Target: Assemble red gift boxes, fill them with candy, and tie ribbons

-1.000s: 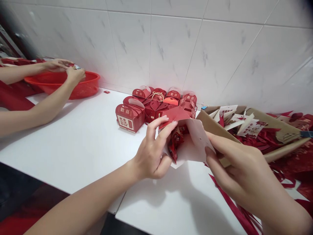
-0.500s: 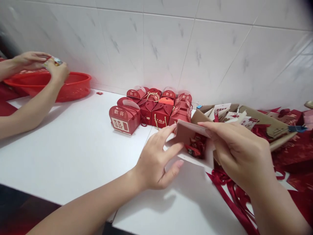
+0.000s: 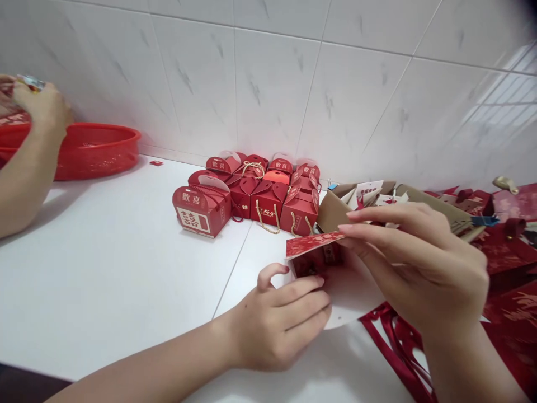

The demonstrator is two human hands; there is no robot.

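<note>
Between my hands is a small gift box (image 3: 352, 291) of folded card, white inside with a red flowered print outside. Its top stands unfolded, and small dark red items lie partly hidden within. My right hand (image 3: 419, 263) pinches the box's upper flap (image 3: 312, 244) between thumb and fingers. Against the near side of the opening, my left hand (image 3: 287, 322) has its fingers held together over the card edge, one digit raised. Finished-looking red gift boxes (image 3: 268, 198) stand grouped just beyond, and one box with white label (image 3: 201, 210) sits at their left front.
Dark red ribbons (image 3: 396, 341) lie under my right wrist. Brown card bags with tags (image 3: 432, 204) and more red packaging (image 3: 509, 246) fill the right side. At left, a co-worker's arm (image 3: 29, 162) reaches over a red plastic basin (image 3: 100, 154). A tiled wall closes the back.
My left hand has come down onto the box, its fingers now together on the near edge. The box has turned, showing its red printed flap. The view has swung slightly right.
</note>
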